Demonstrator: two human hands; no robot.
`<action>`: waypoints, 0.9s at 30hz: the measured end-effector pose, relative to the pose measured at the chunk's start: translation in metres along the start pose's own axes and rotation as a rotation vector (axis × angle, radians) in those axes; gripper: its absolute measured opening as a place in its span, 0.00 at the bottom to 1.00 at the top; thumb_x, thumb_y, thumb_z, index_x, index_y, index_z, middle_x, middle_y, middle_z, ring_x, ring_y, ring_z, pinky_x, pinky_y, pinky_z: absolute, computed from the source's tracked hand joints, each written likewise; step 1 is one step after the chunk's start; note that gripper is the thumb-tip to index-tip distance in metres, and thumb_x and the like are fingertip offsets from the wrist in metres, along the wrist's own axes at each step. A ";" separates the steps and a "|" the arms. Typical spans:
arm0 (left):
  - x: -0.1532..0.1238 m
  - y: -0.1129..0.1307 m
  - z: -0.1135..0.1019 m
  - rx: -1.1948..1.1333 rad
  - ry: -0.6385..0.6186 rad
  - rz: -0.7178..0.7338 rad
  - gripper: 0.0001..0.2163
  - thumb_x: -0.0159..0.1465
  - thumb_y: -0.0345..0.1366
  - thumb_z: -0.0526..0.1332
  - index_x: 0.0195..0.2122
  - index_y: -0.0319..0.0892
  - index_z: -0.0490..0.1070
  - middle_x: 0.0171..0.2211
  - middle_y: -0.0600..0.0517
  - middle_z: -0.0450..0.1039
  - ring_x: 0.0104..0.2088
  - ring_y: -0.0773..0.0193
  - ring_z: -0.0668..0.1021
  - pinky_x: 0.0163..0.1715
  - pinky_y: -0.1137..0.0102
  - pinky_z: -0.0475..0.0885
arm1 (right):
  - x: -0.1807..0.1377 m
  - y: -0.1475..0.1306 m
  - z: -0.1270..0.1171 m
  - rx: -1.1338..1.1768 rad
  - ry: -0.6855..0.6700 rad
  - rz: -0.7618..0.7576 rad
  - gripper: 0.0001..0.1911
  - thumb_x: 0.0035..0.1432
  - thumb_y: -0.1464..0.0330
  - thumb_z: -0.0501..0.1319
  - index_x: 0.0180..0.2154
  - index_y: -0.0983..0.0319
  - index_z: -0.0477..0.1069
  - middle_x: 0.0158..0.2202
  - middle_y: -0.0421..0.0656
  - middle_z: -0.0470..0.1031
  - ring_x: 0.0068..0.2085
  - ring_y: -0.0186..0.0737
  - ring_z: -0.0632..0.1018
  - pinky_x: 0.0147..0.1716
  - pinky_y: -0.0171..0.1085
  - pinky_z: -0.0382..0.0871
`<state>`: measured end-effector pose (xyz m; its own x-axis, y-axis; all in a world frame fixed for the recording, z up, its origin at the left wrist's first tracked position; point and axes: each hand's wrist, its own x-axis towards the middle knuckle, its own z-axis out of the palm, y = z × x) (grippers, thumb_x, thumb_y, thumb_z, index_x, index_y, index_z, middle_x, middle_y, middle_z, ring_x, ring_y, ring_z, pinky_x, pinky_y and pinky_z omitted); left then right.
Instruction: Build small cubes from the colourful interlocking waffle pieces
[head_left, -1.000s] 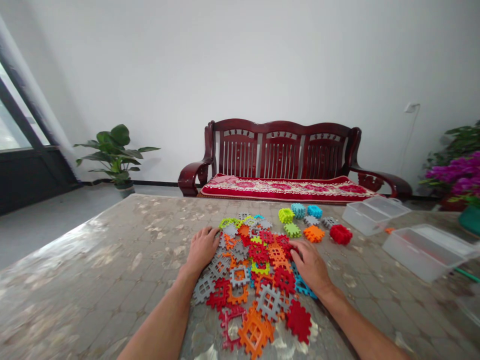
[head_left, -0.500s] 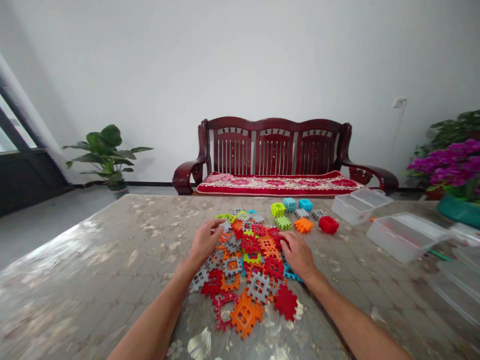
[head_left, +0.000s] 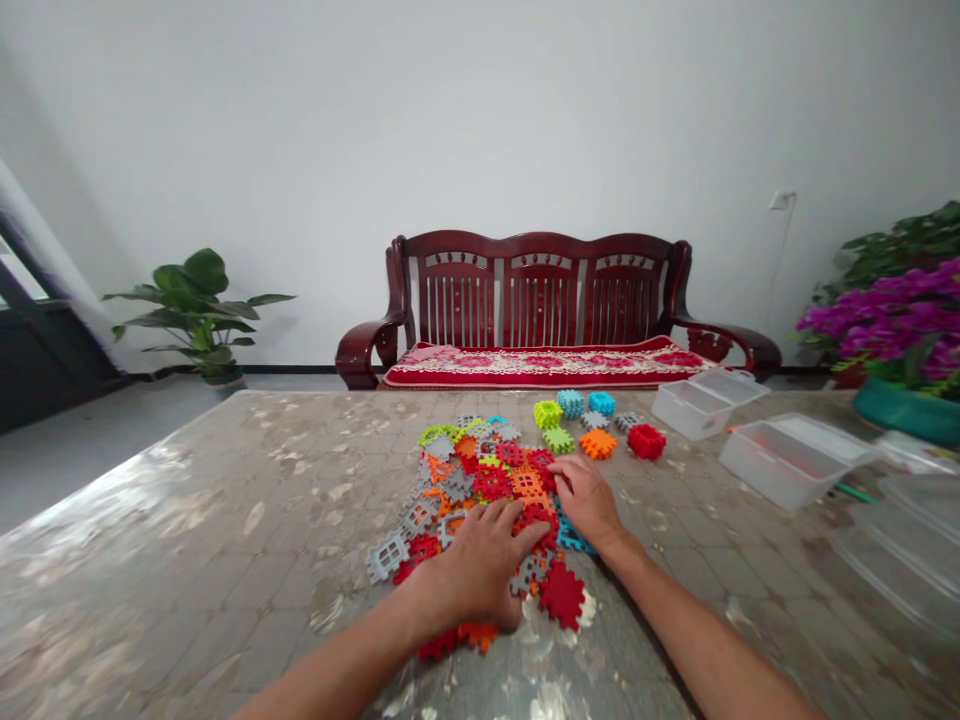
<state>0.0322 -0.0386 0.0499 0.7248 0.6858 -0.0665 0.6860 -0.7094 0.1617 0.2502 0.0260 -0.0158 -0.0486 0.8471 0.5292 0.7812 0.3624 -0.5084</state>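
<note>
A loose pile of flat, notched-edge plastic building tiles (head_left: pixel 493 484) in red, orange, grey, lime and blue lies on the table before me. My left hand (head_left: pixel 484 555) is over the near middle of the pile, palm down, thumb apart from the fingers. Its fingertips are by a red tile (head_left: pixel 537 517), and it covers several tiles. At the pile's right side is my right hand (head_left: pixel 589 500), its fingers slightly bent and a gap showing at the thumb. Its fingertips touch or nearly touch a red tile (head_left: pixel 541 462). A solid red tile (head_left: pixel 562 594) lies at the near right edge.
Behind the pile, to the right, stand small stacks of tiles, among them orange (head_left: pixel 598 444), red (head_left: pixel 646 441) and light blue (head_left: pixel 571 404) ones. Clear plastic boxes (head_left: pixel 780 470) are at the right, near a flowerpot (head_left: pixel 904 412). A wooden bench (head_left: pixel 540 300) stands beyond the table.
My left hand has moved from the pile's far left side toward me and to the right, over the near tiles. My right hand stays at the right side. The view has shifted slightly.
</note>
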 end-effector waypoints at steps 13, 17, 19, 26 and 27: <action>0.021 -0.009 0.016 0.161 0.158 -0.075 0.23 0.63 0.26 0.55 0.58 0.50 0.64 0.48 0.44 0.73 0.49 0.53 0.74 0.50 0.58 0.70 | 0.000 0.004 0.002 0.076 0.035 0.044 0.15 0.57 0.74 0.54 0.38 0.57 0.79 0.43 0.45 0.79 0.48 0.43 0.77 0.54 0.46 0.70; 0.020 -0.020 0.011 0.065 0.178 -0.082 0.18 0.63 0.31 0.59 0.54 0.52 0.68 0.49 0.47 0.73 0.50 0.55 0.75 0.51 0.60 0.70 | 0.000 0.007 0.003 0.105 0.053 0.054 0.14 0.58 0.73 0.55 0.37 0.57 0.79 0.43 0.45 0.79 0.48 0.43 0.77 0.54 0.45 0.70; 0.019 -0.028 0.008 0.025 0.197 -0.124 0.17 0.62 0.32 0.60 0.52 0.52 0.70 0.48 0.49 0.74 0.49 0.56 0.76 0.50 0.62 0.71 | 0.001 0.007 0.003 0.116 0.061 0.059 0.14 0.58 0.72 0.55 0.37 0.57 0.79 0.43 0.45 0.79 0.47 0.43 0.77 0.54 0.45 0.70; 0.016 -0.067 -0.009 -0.226 0.491 -0.330 0.15 0.66 0.32 0.52 0.51 0.49 0.71 0.49 0.50 0.75 0.47 0.61 0.78 0.48 0.67 0.72 | 0.002 0.009 0.003 0.140 0.064 0.099 0.14 0.57 0.73 0.55 0.36 0.58 0.79 0.42 0.46 0.79 0.47 0.44 0.78 0.53 0.46 0.70; 0.015 -0.073 -0.013 -0.260 0.536 -0.353 0.14 0.67 0.33 0.51 0.51 0.47 0.70 0.50 0.50 0.75 0.48 0.61 0.78 0.48 0.67 0.72 | 0.002 0.009 0.002 0.141 0.061 0.101 0.14 0.57 0.74 0.54 0.36 0.58 0.79 0.42 0.46 0.80 0.47 0.44 0.78 0.53 0.47 0.70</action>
<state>-0.0073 0.0257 0.0495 0.2837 0.9015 0.3270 0.7889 -0.4132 0.4548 0.2555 0.0319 -0.0206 0.0669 0.8582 0.5089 0.6847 0.3315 -0.6491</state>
